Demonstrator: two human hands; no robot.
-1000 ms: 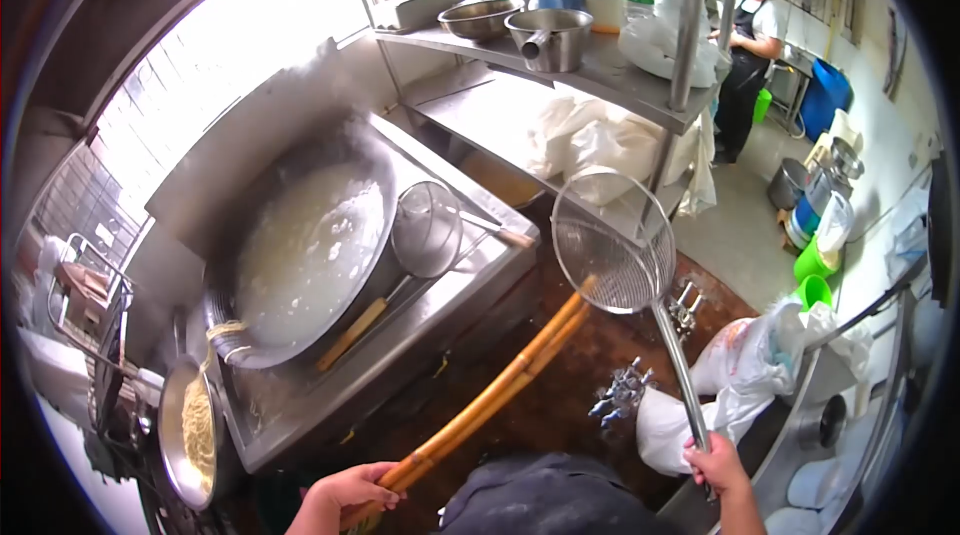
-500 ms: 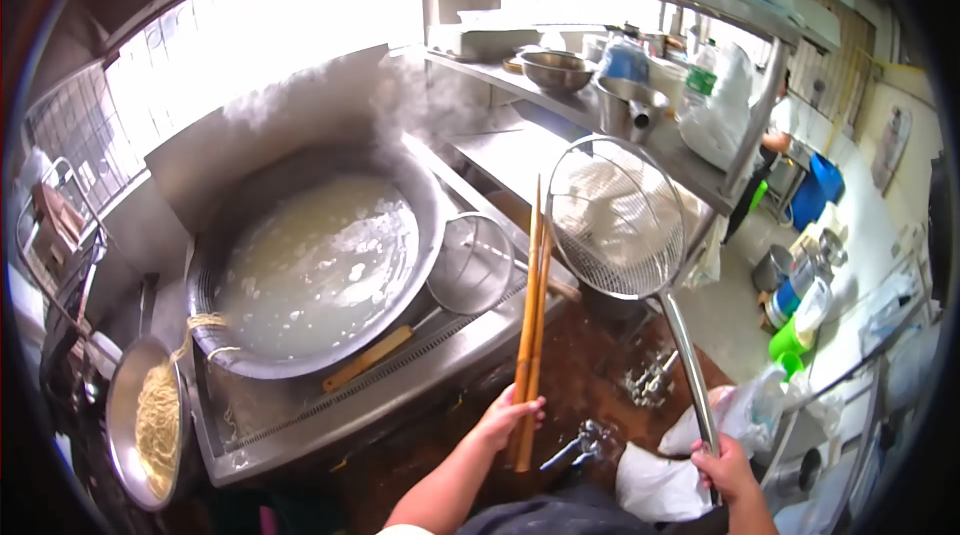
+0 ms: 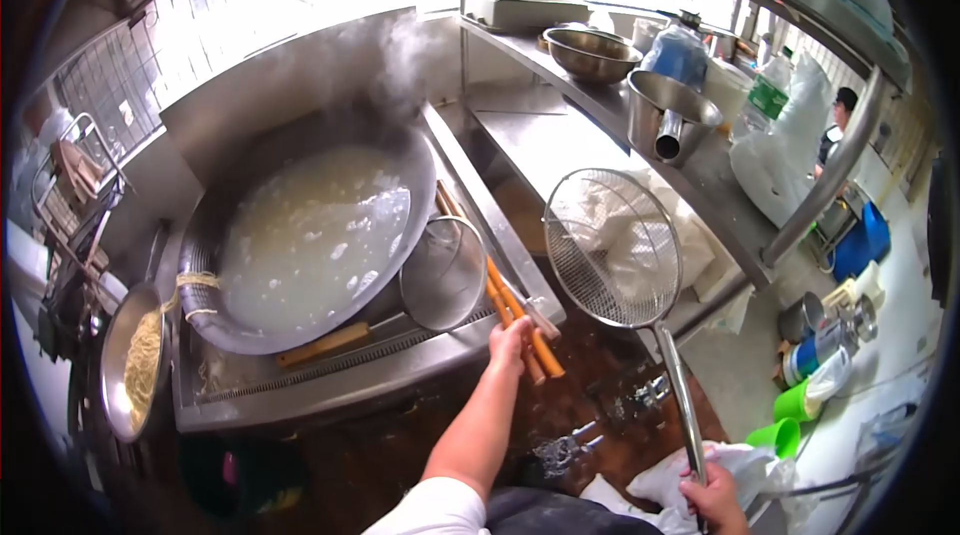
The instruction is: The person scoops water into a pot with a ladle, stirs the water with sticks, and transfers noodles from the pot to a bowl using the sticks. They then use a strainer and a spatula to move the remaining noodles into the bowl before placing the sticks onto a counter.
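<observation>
My left hand [image 3: 510, 340] is closed around a pair of long cooking chopsticks [image 3: 545, 355]. Their far ends lie low along the right side of the stove [image 3: 350, 375], beside a round fine-mesh strainer [image 3: 443, 273] with a wooden handle. In my right hand [image 3: 712, 497] is the metal handle of a large wire skimmer [image 3: 615, 255]; its basket is raised and holds nothing. A big wok [image 3: 300, 340] of steaming, cloudy, bubbling water [image 3: 310, 235] sits on the stove to the left. Noodles [image 3: 143, 360] lie in a metal pan [image 3: 112, 385] at the far left.
A steel shelf [image 3: 700, 170] at the right carries a metal bowl [image 3: 590, 55], a metal pot [image 3: 660, 110] and a bottle [image 3: 770, 95]. White bags [image 3: 680, 470] lie by my right hand. Green containers [image 3: 780, 437] stand at the right. A person [image 3: 840, 120] is in the background.
My left hand has moved forward and up with the chopsticks, which now tilt left and lie lower beside the mesh strainer. The right hand still holds the skimmer; the view has shifted.
</observation>
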